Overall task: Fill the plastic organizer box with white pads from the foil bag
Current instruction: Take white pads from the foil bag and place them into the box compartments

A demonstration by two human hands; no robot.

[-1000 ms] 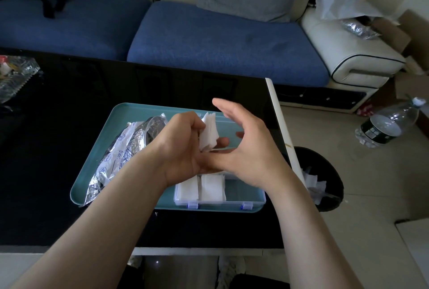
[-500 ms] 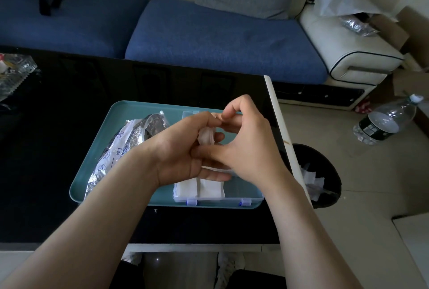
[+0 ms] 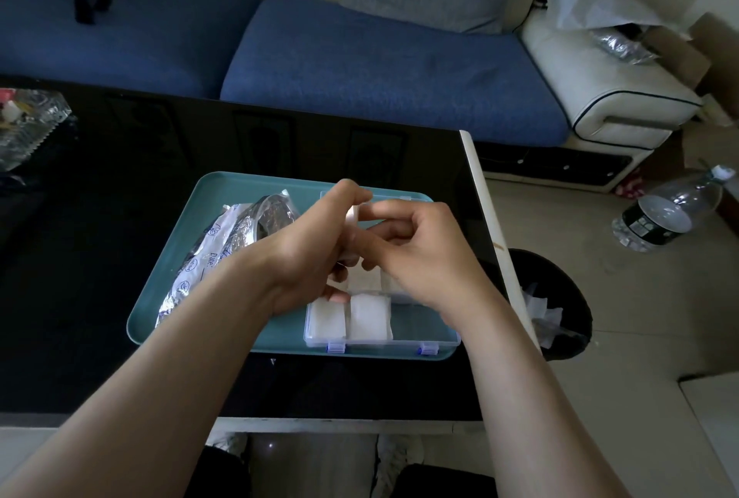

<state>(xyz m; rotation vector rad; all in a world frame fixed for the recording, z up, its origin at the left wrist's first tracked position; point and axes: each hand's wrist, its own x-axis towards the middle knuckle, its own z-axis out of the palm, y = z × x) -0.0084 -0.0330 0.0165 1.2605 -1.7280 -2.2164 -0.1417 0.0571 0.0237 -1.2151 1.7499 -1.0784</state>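
A clear plastic organizer box [image 3: 404, 342] with blue clasps lies in a teal tray [image 3: 168, 293]; white pads [image 3: 370, 315] fill several of its near compartments. The foil bag [image 3: 236, 241] lies open on the tray's left half. My left hand [image 3: 308, 253] and my right hand [image 3: 420, 253] meet above the box, both pinching a small stack of white pads [image 3: 352, 217] held on edge between the fingers. Most of the stack and the box's far compartments are hidden by my hands.
The tray sits on a black glass table [image 3: 100, 257] whose right edge runs close by. A black waste bin [image 3: 560, 301] with white scraps stands on the floor to the right, a plastic bottle [image 3: 668, 213] beyond it. A glass dish [image 3: 28, 125] is at the far left.
My right hand has closed from an open cupped pose onto the pads held by my left hand. The pads are now squeezed together between both hands, slightly lower over the box.
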